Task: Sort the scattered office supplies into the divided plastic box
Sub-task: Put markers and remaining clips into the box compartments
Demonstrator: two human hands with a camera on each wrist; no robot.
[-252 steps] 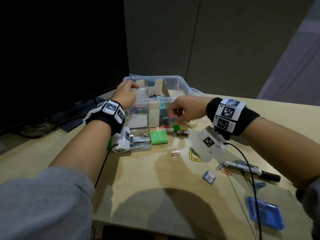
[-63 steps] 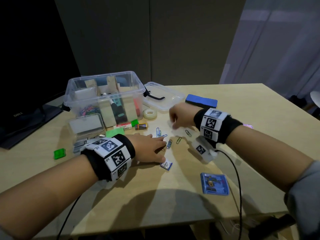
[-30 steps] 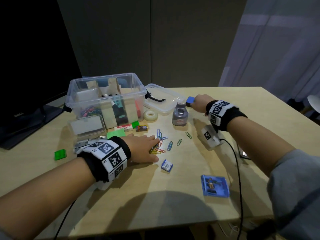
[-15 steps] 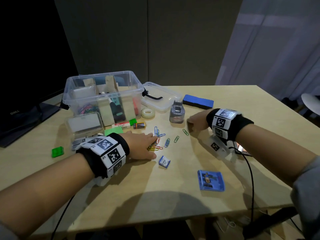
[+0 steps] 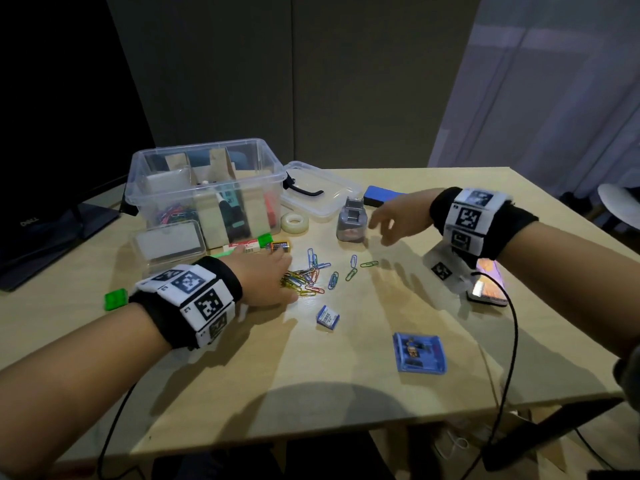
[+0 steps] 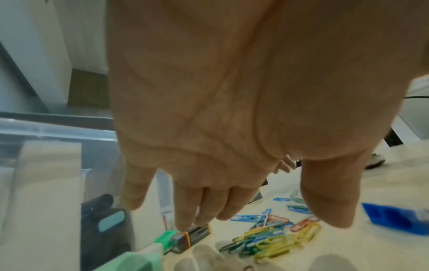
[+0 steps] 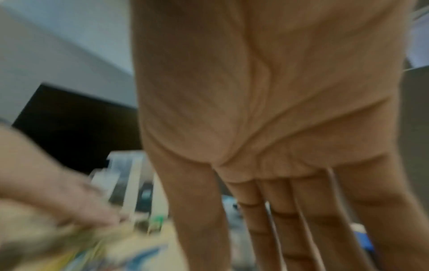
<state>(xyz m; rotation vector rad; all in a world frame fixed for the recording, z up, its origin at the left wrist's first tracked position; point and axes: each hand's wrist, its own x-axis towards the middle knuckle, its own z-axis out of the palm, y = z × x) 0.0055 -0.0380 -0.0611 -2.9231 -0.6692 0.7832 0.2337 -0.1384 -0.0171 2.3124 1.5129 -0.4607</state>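
Observation:
The clear divided box (image 5: 202, 149) stands at the back left with markers and clips in its compartments. A pile of coloured paper clips (image 5: 304, 283) lies in the middle of the table, with a few loose ones (image 5: 351, 271) to its right. My left hand (image 5: 273, 277) rests flat on the table against the pile's left side; in the left wrist view its fingers (image 6: 223, 205) are straight above the clips (image 6: 267, 238) and a battery (image 6: 197, 232). My right hand (image 5: 384, 223) hovers with fingers spread just right of a grey boxy dispenser (image 5: 351, 220), holding nothing.
The box lid (image 5: 318, 192), a tape roll (image 5: 294, 223) and a blue board eraser (image 5: 381, 196) lie behind. Nearer me are a small staple box (image 5: 327, 317), a blue card case (image 5: 419, 353), a phone (image 5: 488, 282), a green block (image 5: 116, 299) and a clear case (image 5: 169, 244).
My right hand, curled beside the loose clips half a second ago, has lifted, spread its fingers and moved back toward the grey dispenser. The left hand stays at the clip pile.

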